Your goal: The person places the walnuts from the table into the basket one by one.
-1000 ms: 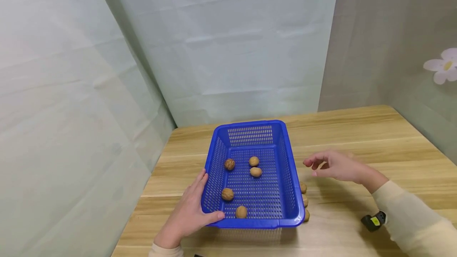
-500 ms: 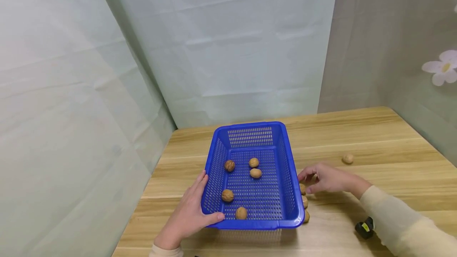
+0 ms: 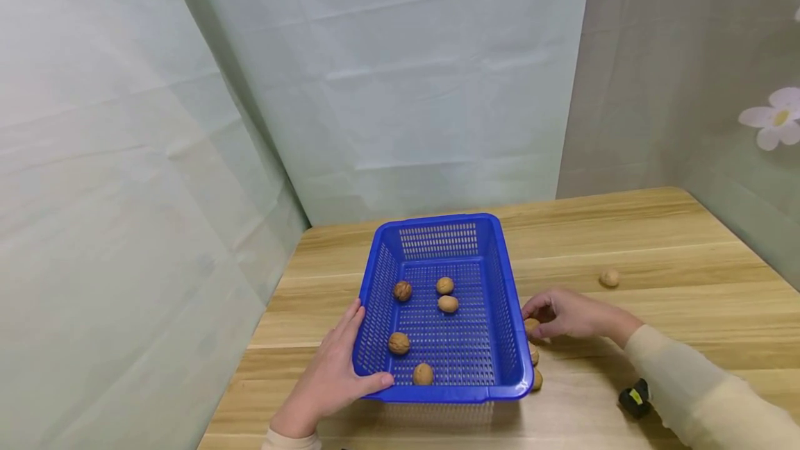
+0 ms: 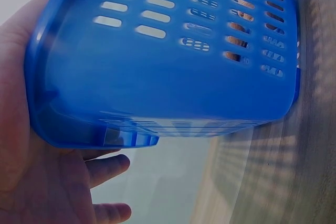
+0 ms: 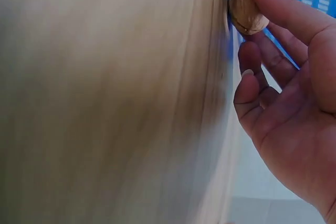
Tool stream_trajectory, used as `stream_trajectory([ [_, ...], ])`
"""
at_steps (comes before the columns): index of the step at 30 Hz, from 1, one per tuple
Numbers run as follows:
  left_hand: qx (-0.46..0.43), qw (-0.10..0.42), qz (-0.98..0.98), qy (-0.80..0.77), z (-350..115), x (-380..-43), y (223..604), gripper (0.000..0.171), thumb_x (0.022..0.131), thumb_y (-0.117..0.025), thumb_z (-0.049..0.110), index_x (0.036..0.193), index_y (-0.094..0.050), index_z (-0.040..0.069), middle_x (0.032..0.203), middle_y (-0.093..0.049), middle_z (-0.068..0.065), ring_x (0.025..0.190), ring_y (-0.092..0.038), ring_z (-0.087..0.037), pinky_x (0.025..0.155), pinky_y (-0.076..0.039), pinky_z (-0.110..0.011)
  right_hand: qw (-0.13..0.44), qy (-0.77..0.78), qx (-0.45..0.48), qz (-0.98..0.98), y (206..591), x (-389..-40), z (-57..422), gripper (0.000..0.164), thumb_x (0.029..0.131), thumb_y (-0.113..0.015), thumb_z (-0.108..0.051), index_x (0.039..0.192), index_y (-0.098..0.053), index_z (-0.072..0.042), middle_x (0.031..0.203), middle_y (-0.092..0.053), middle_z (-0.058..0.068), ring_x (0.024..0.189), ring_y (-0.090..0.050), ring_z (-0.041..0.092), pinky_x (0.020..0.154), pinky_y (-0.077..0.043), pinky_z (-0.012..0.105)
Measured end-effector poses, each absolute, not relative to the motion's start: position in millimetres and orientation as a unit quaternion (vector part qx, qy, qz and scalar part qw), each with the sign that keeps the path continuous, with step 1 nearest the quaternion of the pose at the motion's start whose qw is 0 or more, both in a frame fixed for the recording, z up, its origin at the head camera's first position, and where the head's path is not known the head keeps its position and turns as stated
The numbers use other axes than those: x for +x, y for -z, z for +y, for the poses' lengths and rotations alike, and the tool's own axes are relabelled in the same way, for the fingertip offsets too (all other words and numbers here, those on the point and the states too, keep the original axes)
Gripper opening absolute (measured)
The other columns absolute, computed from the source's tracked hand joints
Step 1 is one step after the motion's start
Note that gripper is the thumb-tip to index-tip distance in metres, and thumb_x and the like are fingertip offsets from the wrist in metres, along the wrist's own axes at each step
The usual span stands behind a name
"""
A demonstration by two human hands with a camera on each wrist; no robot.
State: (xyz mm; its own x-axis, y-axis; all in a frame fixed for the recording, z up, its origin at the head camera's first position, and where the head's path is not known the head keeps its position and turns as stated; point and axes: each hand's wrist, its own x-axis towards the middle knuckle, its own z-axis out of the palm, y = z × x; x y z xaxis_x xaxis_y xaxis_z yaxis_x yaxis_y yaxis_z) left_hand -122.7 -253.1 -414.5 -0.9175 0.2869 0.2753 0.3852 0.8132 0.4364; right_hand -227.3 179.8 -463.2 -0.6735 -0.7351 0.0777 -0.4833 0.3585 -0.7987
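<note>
A blue perforated basket (image 3: 437, 393) stands on the table with several walnuts inside, among them one walnut (image 3: 398, 343) near its left wall. My left hand (image 3: 331, 367) rests on the near left corner, fingers straight along the left rim and thumb over the front rim. In the left wrist view, the palm lies against the rim. By the basket's right side, my right hand (image 3: 571, 314) pinches a walnut (image 5: 247, 10) between thumb and fingers, low by the table. Two more walnuts (image 3: 537, 378) lie just nearer, partly hidden by the rim.
Farther right on the wooden table (image 3: 656, 242) lies a single walnut (image 3: 609, 278). A black strap-like device (image 3: 635, 399) shows beside my right sleeve. Pale cloth curtains (image 3: 437, 89) hang behind the table and at its sides.
My right hand has moved left and nearer to the basket's right side and now pinches a walnut there. The walnut farther right came into view. The left hand and basket stayed in place.
</note>
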Motion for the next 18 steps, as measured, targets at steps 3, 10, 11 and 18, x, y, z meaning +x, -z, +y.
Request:
stream_trajectory([
  [3,-0.178,0.100,-0.946,0.252,-252.9,-122.9,414.4,0.113,0.066,-0.080,0.059,0.149,-0.030,0.000,0.158,-0.021,-0.009,0.139,-0.028,-0.036,0.107,-0.027,-0.060,0.144,0.421,-0.347,0.826,463.3,-228.2,189.3,0.024,0.087,-0.071,-0.015,0.110,-0.068,-0.010,0.097,-0.067,0.001,0.082,-0.058,0.011,0.069,-0.051,0.025],
  [10,-0.194,0.109,-0.942,0.249,-253.0,-123.5,415.3,0.112,0.067,-0.080,0.057,0.148,-0.031,-0.003,0.157,-0.023,-0.014,0.139,-0.029,-0.036,0.107,-0.026,-0.060,0.132,0.406,-0.340,0.838,463.0,-229.8,205.1,0.034,0.087,-0.072,-0.019,0.116,-0.065,-0.004,0.111,-0.067,0.004,0.100,-0.059,0.017,0.085,-0.050,0.028],
  [11,-0.197,0.111,-0.942,0.247,-253.2,-123.9,415.8,0.112,0.067,-0.080,0.056,0.147,-0.031,-0.004,0.156,-0.024,-0.015,0.138,-0.030,-0.037,0.107,-0.026,-0.061,0.133,0.403,-0.340,0.839,462.8,-230.0,205.8,0.037,0.086,-0.073,-0.020,0.118,-0.065,-0.003,0.113,-0.066,0.004,0.102,-0.059,0.018,0.087,-0.050,0.029],
  [18,-0.191,0.107,-0.944,0.246,-253.2,-124.2,416.6,0.111,0.067,-0.079,0.057,0.148,-0.031,-0.003,0.157,-0.023,-0.015,0.139,-0.029,-0.036,0.107,-0.026,-0.061,0.125,0.375,-0.350,0.850,460.7,-230.7,204.3,0.045,0.080,-0.078,-0.021,0.119,-0.065,-0.003,0.115,-0.066,0.005,0.104,-0.059,0.020,0.088,-0.049,0.029],
])
